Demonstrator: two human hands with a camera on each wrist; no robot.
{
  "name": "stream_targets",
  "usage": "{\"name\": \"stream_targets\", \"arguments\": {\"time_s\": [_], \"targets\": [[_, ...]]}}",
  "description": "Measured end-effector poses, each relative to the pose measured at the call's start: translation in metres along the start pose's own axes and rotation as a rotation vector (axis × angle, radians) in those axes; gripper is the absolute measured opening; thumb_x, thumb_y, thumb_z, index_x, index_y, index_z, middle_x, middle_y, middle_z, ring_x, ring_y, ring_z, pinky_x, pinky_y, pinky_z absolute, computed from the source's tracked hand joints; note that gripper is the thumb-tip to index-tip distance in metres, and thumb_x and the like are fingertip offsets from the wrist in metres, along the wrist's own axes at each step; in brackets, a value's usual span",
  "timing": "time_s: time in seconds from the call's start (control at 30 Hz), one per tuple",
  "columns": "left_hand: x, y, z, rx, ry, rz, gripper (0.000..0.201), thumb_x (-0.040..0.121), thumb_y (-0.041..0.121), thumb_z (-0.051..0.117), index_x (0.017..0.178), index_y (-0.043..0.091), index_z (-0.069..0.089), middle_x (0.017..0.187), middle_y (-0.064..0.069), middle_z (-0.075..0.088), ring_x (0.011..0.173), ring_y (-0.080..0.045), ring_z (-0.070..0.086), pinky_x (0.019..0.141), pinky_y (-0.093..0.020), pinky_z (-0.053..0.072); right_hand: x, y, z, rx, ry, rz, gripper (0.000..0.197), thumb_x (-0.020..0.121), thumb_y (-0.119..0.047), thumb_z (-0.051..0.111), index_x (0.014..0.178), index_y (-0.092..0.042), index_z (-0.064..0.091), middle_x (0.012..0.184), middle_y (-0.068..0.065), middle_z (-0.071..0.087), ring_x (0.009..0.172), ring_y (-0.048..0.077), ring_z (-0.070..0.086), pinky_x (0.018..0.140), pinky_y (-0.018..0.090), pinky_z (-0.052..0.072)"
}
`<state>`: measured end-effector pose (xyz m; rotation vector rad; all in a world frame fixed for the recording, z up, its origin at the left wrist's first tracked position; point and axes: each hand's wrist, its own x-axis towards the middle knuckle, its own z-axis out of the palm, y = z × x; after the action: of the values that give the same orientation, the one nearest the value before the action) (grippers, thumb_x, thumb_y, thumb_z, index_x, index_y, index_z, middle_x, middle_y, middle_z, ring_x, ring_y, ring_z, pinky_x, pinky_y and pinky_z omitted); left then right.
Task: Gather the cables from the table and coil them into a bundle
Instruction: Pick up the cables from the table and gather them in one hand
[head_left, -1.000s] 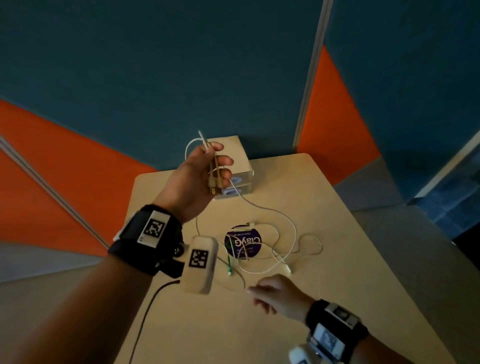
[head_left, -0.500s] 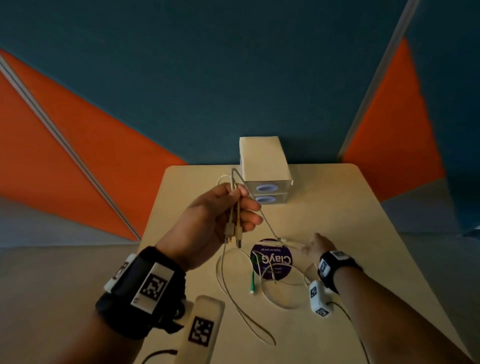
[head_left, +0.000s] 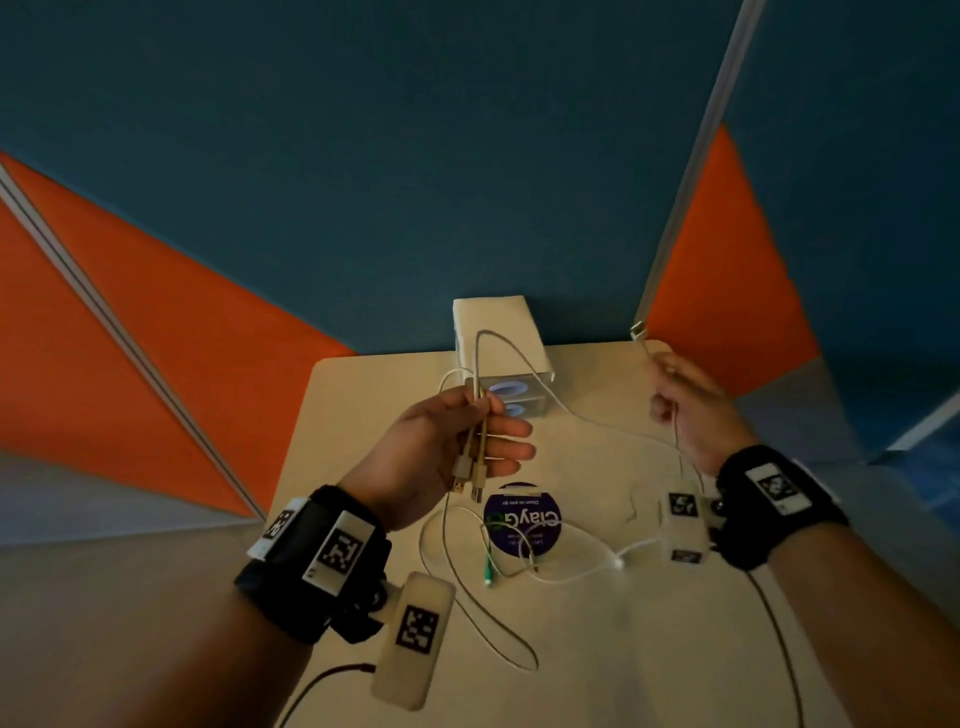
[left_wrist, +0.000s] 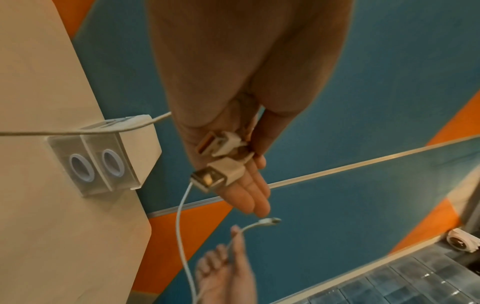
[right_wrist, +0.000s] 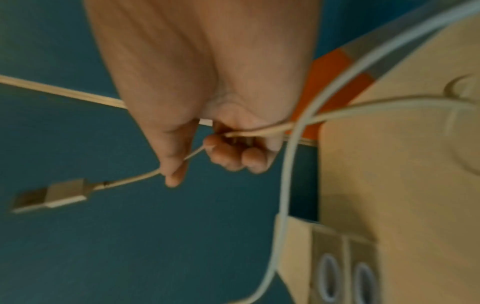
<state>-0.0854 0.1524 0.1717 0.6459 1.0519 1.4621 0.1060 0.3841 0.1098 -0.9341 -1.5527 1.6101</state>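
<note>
Cables strung between two raised hands, above the table.

Left hand (head_left: 457, 447) up over table (head_left: 597, 649) centre, two plugs (left_wrist: 221, 160) hanging below its fingers. Right hand (head_left: 685, 410) further right, cable end (head_left: 638, 329) above it. Box (head_left: 498, 332) behind, at far edge. Round sticker (head_left: 522, 519) and loose cable loops (head_left: 524, 571) between the wrists.

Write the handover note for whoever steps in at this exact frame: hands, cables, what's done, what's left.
Left hand: holds two USB plugs with their cables against the palm, raised above the table.
Right hand: pinches another white cable just behind its plug, lifted clear of the table.
Loose loops, including a green-tipped cable, lie on the table around the purple sticker.
Done: three ends picked up.
Left: bring the right hand's end to the left hand, gather the slack, coil everything into one bundle.
</note>
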Motion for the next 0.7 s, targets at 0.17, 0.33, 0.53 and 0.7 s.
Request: {"name": "stream_targets", "arguments": {"time_s": [0.17,0.33,0.53,0.7], "targets": [[-0.011,-0.001,0.018,0.046,-0.009,-0.038,0.024,0.098,0.014,0.037,0.093,0.006,0.059,0.091,-0.015,0.071,0.082,-0.029,0.072,0.076,-0.039,0.057,-0.064,-0.096,0.029,-0.294,-0.449,-0.196,0.029,0.096,-0.01,0.043,0.1,-0.018,0.07,0.053,-0.015,0.046,0.054,0.007,0.033,0.051,0.019,0.027],[-0.027,-0.004,0.044,0.095,-0.117,-0.069,0.022,0.098,0.011,0.036,0.093,0.005,0.057,0.084,-0.012,0.073,0.077,-0.028,0.072,0.074,-0.037,0.058,-0.104,-0.133,0.069,-0.526,-0.689,-0.388,0.015,0.095,0.002,0.046,0.099,-0.008,0.056,0.078,-0.023,0.061,0.07,-0.007,0.054,0.064,0.011,0.044],[-0.038,-0.007,0.061,0.094,-0.158,-0.03,0.024,0.099,0.011,0.032,0.096,0.003,0.055,0.083,-0.014,0.073,0.075,-0.028,0.072,0.071,-0.037,0.058,-0.116,-0.129,0.084,-0.579,-0.548,-0.499,0.012,0.095,-0.008,0.05,0.101,-0.011,0.06,0.08,0.019,0.06,0.066,0.004,0.054,0.065,0.012,0.045],[-0.039,-0.01,0.064,0.008,-0.08,-0.042,0.026,0.098,0.018,0.031,0.088,0.008,0.053,0.055,-0.001,0.05,0.04,-0.013,0.042,0.043,-0.022,0.034,-0.115,-0.109,0.083,-0.693,-0.394,-0.64,0.012,0.093,-0.013,0.055,0.101,-0.013,0.064,0.085,0.008,0.068,0.079,0.026,0.064,0.076,0.043,0.052]]}}
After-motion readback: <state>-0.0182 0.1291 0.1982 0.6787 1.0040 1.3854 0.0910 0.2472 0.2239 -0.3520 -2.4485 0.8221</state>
